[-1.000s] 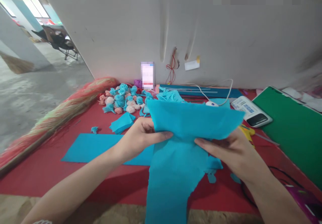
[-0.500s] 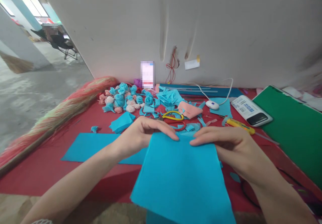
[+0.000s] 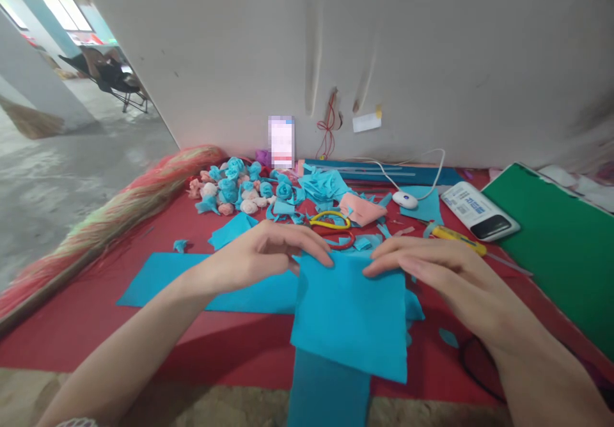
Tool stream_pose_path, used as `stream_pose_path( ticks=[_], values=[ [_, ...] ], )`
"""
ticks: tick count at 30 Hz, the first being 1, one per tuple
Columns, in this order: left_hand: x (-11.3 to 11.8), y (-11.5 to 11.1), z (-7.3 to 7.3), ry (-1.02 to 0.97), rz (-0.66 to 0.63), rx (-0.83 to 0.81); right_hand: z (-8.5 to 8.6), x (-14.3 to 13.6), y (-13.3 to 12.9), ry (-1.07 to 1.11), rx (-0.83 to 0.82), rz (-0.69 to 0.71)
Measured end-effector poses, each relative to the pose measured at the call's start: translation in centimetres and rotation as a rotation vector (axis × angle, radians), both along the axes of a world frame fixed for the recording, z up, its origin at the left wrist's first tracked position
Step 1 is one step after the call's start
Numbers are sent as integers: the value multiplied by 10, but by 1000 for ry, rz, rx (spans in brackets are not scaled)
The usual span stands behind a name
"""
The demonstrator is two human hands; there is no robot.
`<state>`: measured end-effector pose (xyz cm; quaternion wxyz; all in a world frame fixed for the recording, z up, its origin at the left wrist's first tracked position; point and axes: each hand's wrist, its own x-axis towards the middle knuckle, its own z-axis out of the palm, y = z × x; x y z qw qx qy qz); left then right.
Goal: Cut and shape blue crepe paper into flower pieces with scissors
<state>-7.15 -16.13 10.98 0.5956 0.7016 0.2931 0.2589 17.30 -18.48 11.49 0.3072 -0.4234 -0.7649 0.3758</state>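
A blue crepe paper piece [image 3: 350, 318] hangs between my hands, its upper edge near the middle of the red table. My left hand [image 3: 268, 251] holds its top left corner, fingertips on the paper's face. At the top right, my right hand [image 3: 432, 267] has its fingertips on the same piece. Below it a darker blue strip [image 3: 329, 388] hangs past the table's front edge. A long blue paper strip [image 3: 167, 280] lies flat behind my left forearm. Scissors with yellow and red handles [image 3: 330, 219] lie just beyond the held paper.
Blue, pink and white paper flowers [image 3: 235, 187] are heaped at the back left. A phone [image 3: 281, 142] leans on the wall. A yellow cutter [image 3: 458, 238], a white device [image 3: 480, 211] and a green board [image 3: 551, 254] lie right. Fibre bundles [image 3: 119, 206] line the left edge.
The held blue paper now spans a smaller area, with its lower edge higher and a darker strip showing below. My left hand has shifted slightly left, and my right fingers have spread a little.
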Motion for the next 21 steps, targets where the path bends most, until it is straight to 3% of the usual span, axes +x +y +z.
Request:
stream_pose_path(
  ticks=[5,9,15,18,21],
  values=[
    [-4,3,-1,-103,101,-96,1,3,-2,5,162,-34],
    [6,0,-7,-223,208,-121,2,3,-5,29,240,-41],
    [28,-9,-16,-74,314,-22,-2,-2,-6,37,264,-85],
    [29,-12,-15,-53,386,18,-1,-1,-7,40,255,-79],
    [23,-14,-11,-11,412,33,1,3,-8,84,208,-197]
  ],
)
